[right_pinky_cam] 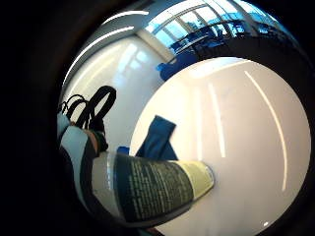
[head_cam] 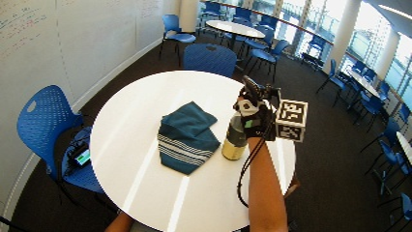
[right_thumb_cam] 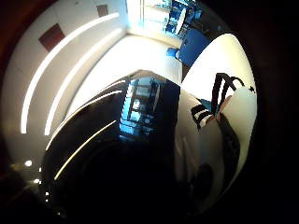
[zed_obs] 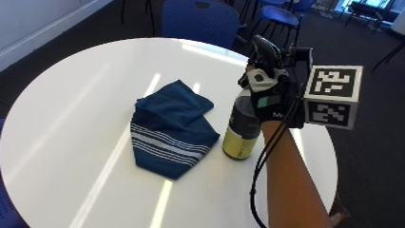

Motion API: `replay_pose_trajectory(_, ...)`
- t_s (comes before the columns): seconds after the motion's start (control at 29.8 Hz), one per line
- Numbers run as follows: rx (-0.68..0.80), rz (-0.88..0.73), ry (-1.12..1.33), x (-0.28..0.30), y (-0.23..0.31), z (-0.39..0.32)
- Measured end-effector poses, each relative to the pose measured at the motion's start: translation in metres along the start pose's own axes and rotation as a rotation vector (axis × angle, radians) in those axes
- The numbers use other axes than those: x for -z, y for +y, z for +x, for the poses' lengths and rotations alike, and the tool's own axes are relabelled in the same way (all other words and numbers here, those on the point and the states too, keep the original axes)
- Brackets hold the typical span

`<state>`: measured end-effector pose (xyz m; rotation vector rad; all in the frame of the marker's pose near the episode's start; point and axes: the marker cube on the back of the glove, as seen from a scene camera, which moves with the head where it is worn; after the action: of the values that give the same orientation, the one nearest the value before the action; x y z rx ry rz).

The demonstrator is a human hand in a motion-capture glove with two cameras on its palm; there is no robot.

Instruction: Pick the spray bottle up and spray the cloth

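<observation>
Now, w/ right hand [zed_obs: 269, 97] curled round spray bottle [zed_obs: 244, 126] standing on table [zed_obs: 76, 95], lift straight, aim nozzle at cloth [zed_obs: 171, 128] just beside.

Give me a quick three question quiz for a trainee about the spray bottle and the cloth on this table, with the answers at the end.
1. True or false: the gloved right hand grips the spray bottle.
2. Multiple choice: where does the folded blue cloth lie? A, draped over the bottle; B, flat on the round white table beside the bottle; C, on a chair.
3. Fill in: the bottle stands ____ on the table.

Key: 1 true, the fingers wrap its upper part. 2 B. 3 upright.
</observation>
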<state>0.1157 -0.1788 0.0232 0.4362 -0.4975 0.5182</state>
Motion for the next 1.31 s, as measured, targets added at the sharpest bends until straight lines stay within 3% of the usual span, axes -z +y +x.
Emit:
replay_pose_trajectory(0.34, 0.095, -0.112, 0.130, 0.011, -0.027, -0.025)
replay_pose_trajectory(0.6, 0.190, -0.212, 0.380, -0.001, -0.043, -0.048)
replay_pose_trajectory(0.81, 0.214, -0.297, 0.586, -0.018, -0.047, -0.044)
replay_pose_trajectory(1.31, 0.292, -0.418, 0.828, -0.042, -0.045, -0.044)
